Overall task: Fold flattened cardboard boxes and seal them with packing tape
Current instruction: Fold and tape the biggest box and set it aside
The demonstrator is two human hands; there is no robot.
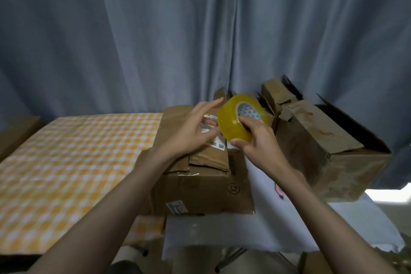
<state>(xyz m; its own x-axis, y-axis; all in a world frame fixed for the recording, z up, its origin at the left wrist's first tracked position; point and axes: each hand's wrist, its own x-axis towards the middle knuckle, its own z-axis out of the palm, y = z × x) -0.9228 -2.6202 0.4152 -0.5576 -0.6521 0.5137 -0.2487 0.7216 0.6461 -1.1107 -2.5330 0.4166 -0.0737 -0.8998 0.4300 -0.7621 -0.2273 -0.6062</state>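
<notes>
My right hand grips a yellow roll of packing tape, thumb on its outer face and fingers through the core, held above a brown cardboard box. My left hand hovers just left of the roll with its fingers spread and straight, close to the tape's surface; it holds nothing. The box stands on a white surface, its top flaps folded down, with white shipping labels on top.
A large, worn cardboard box stands at the right with open flaps. More cardboard pieces lean behind it. A table with an orange checked cloth lies at the left. Grey curtains hang behind.
</notes>
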